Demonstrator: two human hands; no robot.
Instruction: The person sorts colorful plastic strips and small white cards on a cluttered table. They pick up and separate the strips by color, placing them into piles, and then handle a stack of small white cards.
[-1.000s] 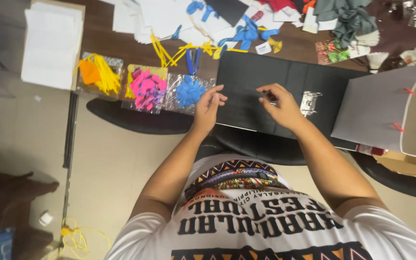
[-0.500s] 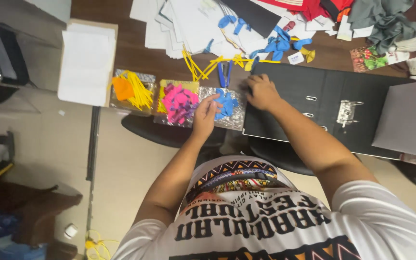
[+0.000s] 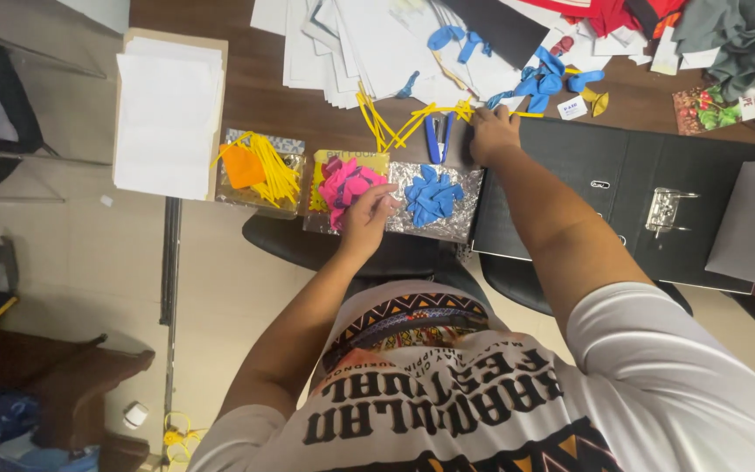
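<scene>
1. Resting the left hand (image 3: 367, 217) at the centre of the frame, fingers loosely curled, touching the tray of pink balloons (image 3: 349, 185), gripping nothing as far as visible.
2. Lying just right of it, the blue balloons (image 3: 431, 194) on a foil tray (image 3: 465, 223): probably light, soft and a little slippery, best pinched at the neck.
3. Pressing the right hand (image 3: 493, 134) higher up, fingers bent, near yellow strips (image 3: 395, 122) and the black binder (image 3: 622, 188); grip not clear.

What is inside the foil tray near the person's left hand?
The foil tray holds a pile of blue balloons. The left hand rests beside it. The tray bottom under the balloons is covered.
</scene>
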